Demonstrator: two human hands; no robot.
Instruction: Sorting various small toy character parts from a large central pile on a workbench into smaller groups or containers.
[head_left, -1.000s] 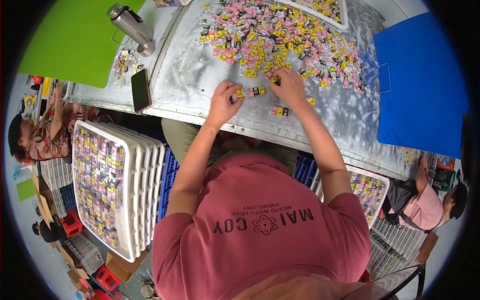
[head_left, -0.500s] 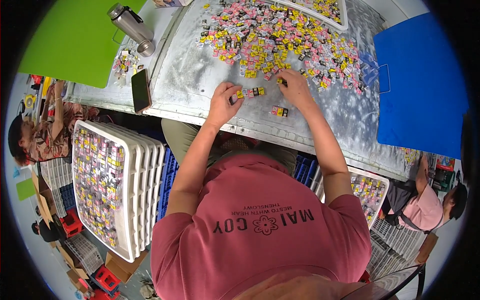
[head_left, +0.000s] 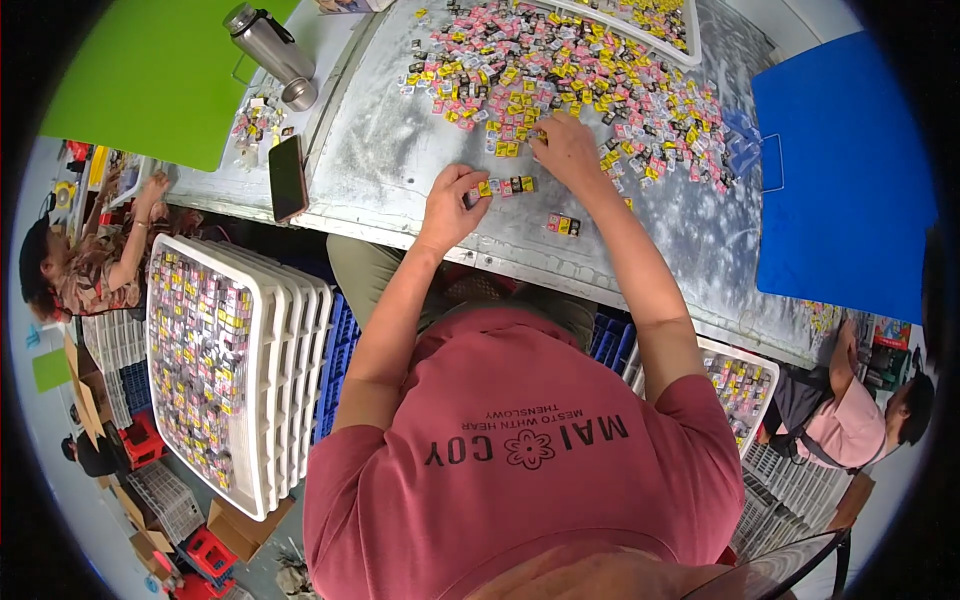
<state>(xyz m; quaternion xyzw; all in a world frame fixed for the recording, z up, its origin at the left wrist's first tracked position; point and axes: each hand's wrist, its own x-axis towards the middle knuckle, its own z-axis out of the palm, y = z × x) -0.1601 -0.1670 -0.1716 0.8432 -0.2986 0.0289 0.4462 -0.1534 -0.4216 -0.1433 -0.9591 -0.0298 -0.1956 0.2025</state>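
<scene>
My left hand (head_left: 455, 205) is closed at the left end of a short row of small coloured blocks (head_left: 515, 186), thumb and fingers pinching the end block. The row shows yellow, pink, white and black faces and lies on the grey metal tabletop (head_left: 400, 140). At the near edge of a wide scattered pile of such blocks (head_left: 560, 65), my right hand (head_left: 570, 152) reaches in with its fingertips together. What they grip is too small to make out. A separate small group of blocks (head_left: 563, 224) lies nearer me, right of the row.
A phone (head_left: 287, 178) and a steel flask (head_left: 270, 45) are at the left. A white tray (head_left: 690, 35) stands behind the pile; a blue panel (head_left: 850, 170) is at the right. Stacked white trays (head_left: 290, 300) of blocks rise beside me. Two people (head_left: 75, 270) (head_left: 850, 425) sit at either side.
My right hand has moved left along the pile's near edge, from the pile's middle to just above the row. My left hand stays at the row's left end.
</scene>
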